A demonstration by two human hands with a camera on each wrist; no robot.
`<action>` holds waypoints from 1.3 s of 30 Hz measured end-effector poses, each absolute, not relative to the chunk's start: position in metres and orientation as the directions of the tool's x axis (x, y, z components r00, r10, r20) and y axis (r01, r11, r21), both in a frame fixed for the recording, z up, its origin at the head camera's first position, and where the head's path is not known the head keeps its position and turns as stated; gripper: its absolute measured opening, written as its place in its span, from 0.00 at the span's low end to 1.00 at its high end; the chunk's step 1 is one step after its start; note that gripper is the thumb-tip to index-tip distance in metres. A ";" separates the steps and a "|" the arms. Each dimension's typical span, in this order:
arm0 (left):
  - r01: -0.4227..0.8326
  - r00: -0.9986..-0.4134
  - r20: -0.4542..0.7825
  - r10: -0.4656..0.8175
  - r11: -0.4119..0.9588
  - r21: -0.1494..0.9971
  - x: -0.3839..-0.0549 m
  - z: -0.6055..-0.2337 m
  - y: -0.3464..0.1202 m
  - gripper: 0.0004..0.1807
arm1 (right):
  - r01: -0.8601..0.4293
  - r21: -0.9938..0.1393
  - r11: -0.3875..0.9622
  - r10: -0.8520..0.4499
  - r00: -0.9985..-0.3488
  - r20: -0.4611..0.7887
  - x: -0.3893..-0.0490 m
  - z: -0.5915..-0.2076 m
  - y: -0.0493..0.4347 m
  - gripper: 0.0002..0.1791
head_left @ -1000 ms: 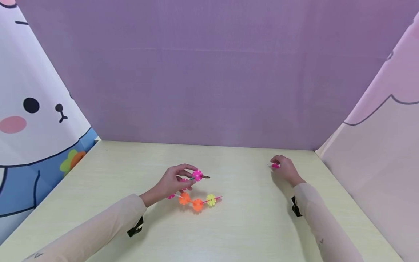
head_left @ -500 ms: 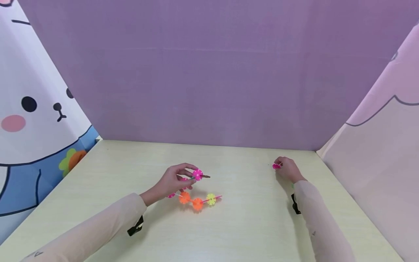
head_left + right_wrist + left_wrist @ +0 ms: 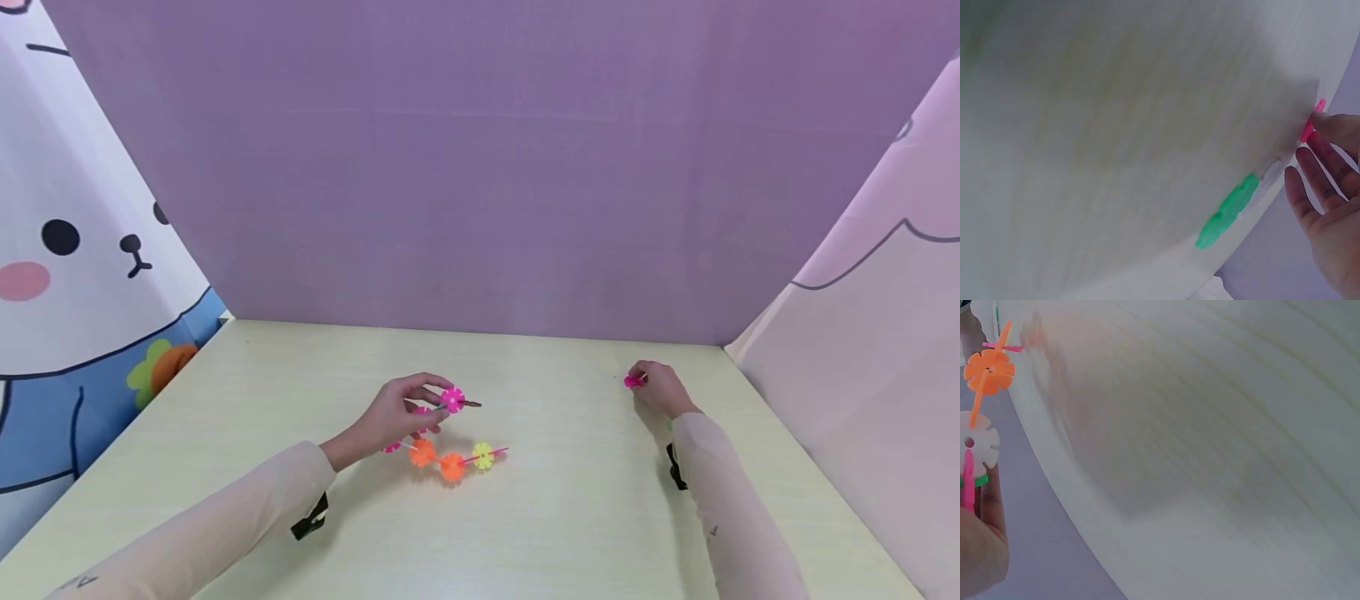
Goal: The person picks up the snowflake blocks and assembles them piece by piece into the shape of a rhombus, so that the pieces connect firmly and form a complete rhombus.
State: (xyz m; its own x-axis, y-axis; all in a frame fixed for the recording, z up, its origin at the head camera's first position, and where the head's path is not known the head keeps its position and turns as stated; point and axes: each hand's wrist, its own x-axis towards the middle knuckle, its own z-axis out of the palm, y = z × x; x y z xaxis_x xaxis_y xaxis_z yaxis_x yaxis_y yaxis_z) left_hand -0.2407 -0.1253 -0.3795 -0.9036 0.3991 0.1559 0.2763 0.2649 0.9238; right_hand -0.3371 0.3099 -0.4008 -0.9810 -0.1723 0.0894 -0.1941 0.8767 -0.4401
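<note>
My left hand (image 3: 397,412) grips a curved chain of interlocking snowflake discs by one end, between thumb and fingers. Near the fingertips is a pink disc (image 3: 452,400) with a brown piece sticking out beyond it. Lower down, the chain runs through orange discs (image 3: 422,452) to a yellow disc (image 3: 483,455) with a pink piece edge-on. In the left wrist view a white disc (image 3: 985,439) shows close to the hand; the palm hides part of the chain. At the right, my right hand (image 3: 662,390) pinches a single pink disc (image 3: 633,381), its other fingers loosely spread.
A green disc (image 3: 1229,212) lies on the table (image 3: 555,517) with a white disc (image 3: 1267,181) beside it, both near the right hand. A purple panel (image 3: 480,167) rises at the table's back edge, with printed cloths at the left (image 3: 90,333) and right (image 3: 885,375).
My right hand has shifted slightly to the right with the pink disc, and a bit of green now shows by its wrist. The left hand and chain stay nearly still.
</note>
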 end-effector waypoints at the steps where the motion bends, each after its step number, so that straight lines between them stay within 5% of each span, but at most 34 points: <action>1: 0.277 -0.903 0.157 0.400 0.263 0.924 -0.240 -0.379 -0.125 0.20 | -0.197 -0.441 0.876 -0.174 -0.980 0.092 -0.337 -0.401 0.310 0.11; 11: 0.284 -0.898 0.160 0.409 0.264 0.922 -0.240 -0.378 -0.126 0.20 | -0.291 -0.424 0.858 -0.227 -0.954 0.194 -0.337 -0.399 0.312 0.12; 27: 0.301 -0.891 0.182 0.417 0.242 0.922 -0.239 -0.380 -0.127 0.21 | -0.265 -0.487 0.833 -0.200 -0.963 0.182 -0.335 -0.392 0.320 0.11; 39: 0.291 -0.896 0.169 0.411 0.255 0.922 -0.239 -0.381 -0.127 0.21 | -0.291 -0.604 0.742 -0.189 -0.955 0.229 -0.322 -0.385 0.299 0.10</action>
